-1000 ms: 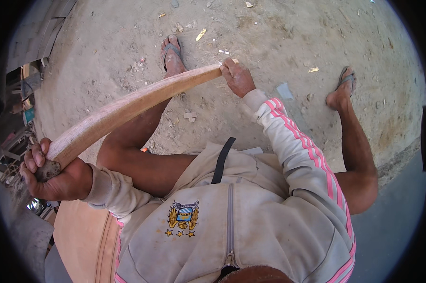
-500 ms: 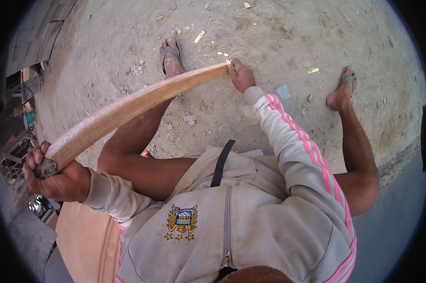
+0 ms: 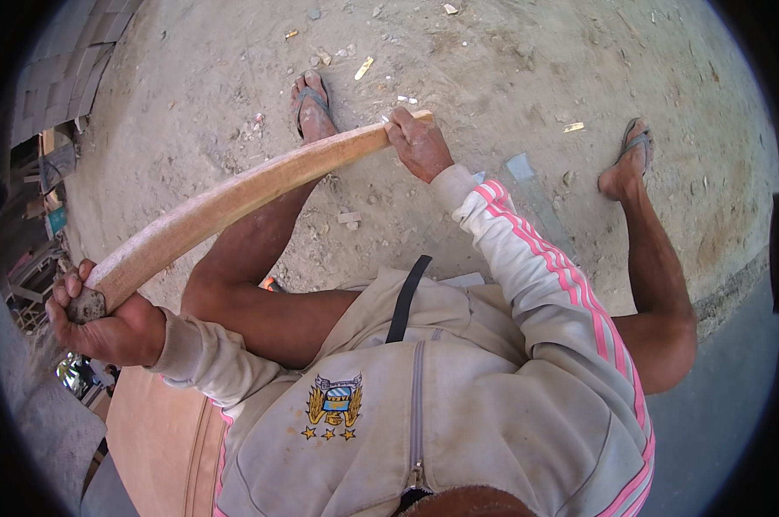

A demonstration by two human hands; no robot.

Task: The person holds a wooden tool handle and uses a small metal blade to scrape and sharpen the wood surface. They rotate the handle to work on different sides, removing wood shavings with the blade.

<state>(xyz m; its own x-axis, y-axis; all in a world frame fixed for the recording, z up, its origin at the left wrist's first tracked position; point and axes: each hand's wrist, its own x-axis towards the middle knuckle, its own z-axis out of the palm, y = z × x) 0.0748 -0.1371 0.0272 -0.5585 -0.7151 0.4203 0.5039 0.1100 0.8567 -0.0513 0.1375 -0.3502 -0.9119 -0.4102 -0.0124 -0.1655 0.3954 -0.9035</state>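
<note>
A long wooden bar [image 3: 234, 194] lies aslant before me, from the lower left up to the upper middle; the fisheye view bends it. Its upper face is pale, its side brown. My left hand [image 3: 118, 323] is closed round the near end, thumb and fingers on either side of the dark, rough end face. Close to the far end, my right hand [image 3: 420, 146] is closed with its fingertips against the bar, and a bit of the end sticks out past it. Something small and white shows at those fingertips, too hidden to name.
My sandalled feet stand apart on dusty ground [image 3: 458, 69] strewn with scraps and a bluish flat shard [image 3: 520, 166]. A brown wooden panel [image 3: 157, 439] is at my lower left. Grey boards [image 3: 71, 60] and clutter line the left edge.
My right hand has slid left along the bar, away from its far tip, and the white bit moved with it. The left hand and the bar have hardly moved.
</note>
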